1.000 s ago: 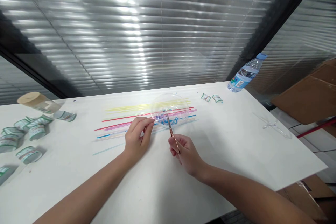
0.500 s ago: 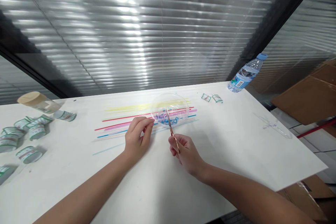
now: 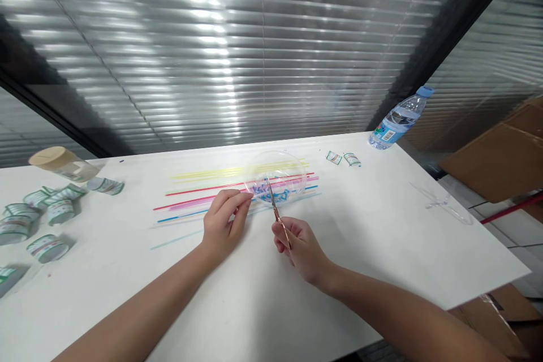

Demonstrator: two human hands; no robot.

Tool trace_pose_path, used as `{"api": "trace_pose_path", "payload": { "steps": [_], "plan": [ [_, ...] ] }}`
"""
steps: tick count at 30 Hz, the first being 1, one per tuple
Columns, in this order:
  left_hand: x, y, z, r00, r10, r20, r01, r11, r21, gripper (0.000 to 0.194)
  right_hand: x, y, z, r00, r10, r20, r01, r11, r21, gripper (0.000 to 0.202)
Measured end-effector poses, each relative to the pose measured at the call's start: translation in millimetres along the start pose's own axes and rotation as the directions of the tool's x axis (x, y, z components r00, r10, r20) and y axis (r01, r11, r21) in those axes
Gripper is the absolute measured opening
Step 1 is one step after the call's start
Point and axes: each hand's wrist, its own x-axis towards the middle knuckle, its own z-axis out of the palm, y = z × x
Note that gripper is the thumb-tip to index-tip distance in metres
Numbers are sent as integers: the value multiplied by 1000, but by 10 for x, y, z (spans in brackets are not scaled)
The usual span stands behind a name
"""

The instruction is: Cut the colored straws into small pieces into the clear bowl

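My right hand (image 3: pixel 302 248) is closed round the handles of rose-gold scissors (image 3: pixel 277 214), whose narrow blades point away from me over a clear round bowl (image 3: pixel 304 172). Small blue and purple cut pieces (image 3: pixel 280 196) lie inside the bowl. My left hand (image 3: pixel 224 219) is pinched at the bowl's near left rim, thumb against fingertips; whatever is between them is too small to make out. Long thin strips lie side by side under and around the bowl: yellow strips (image 3: pixel 203 172), red strips (image 3: pixel 182 204), and a blue strip (image 3: pixel 178 217) among pink and pale ones.
Several green-and-white printed rolls (image 3: pixel 60 212) and a clear jar with a beige lid (image 3: pixel 57 159) stand left. Two small printed pieces (image 3: pixel 334 157) lie at the back. A water bottle (image 3: pixel 394 123) stands back right, near a clear plastic item (image 3: pixel 441 203). Blinds rise behind the white table (image 3: pixel 360 226).
My left hand has shifted slightly right, closer to the scissor blades. The blade tips have swung a little left over the bowl.
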Motion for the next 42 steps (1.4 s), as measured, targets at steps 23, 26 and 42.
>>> {"api": "trace_pose_path", "payload": {
  "steps": [23,26,42],
  "plan": [
    [-14,-9,15,1000,-21,-2,21,1000,21,27,-9,-4,14,999,-13,-39,13,1000,-3,63],
    [-8,-1,21,997,-68,-34,69,997,46,26,-7,-12,10,998,-11,-68,12,1000,14,64],
    [-16,-10,26,981,-188,-57,192,978,85,13,24,-6,-26,991,-19,-130,18,1000,-5,62]
  ]
}}
